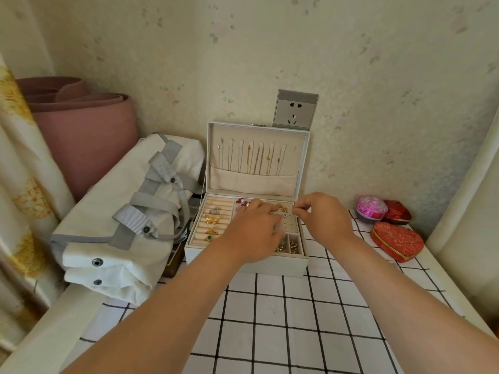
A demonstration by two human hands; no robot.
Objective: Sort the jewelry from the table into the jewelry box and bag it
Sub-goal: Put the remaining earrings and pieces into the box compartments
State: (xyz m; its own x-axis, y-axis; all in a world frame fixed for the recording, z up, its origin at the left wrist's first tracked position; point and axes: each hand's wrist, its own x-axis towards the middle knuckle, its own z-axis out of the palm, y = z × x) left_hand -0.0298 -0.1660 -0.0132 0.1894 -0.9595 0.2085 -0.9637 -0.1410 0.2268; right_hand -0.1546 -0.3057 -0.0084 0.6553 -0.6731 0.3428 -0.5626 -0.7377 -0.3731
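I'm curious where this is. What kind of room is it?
Probably a room at home, maybe a bedroom: flowered wallpaper, a wall socket, a curtain, and an open jewelry box on a checked tablecloth.

A rolled pink mat (pixel 86 136) stands at the upper left, with a pale curtain with yellow print (pixel 19 184) down the left edge. A grey wall socket (pixel 294 109) sits on the floral wallpaper (pixel 378 76) at centre. At the right, on a black-and-white checked cloth (pixel 297 319), lie a red heart-shaped box (pixel 397 242), a smaller red box (pixel 398 211) and, touching it, a pink domed case (pixel 370 209).
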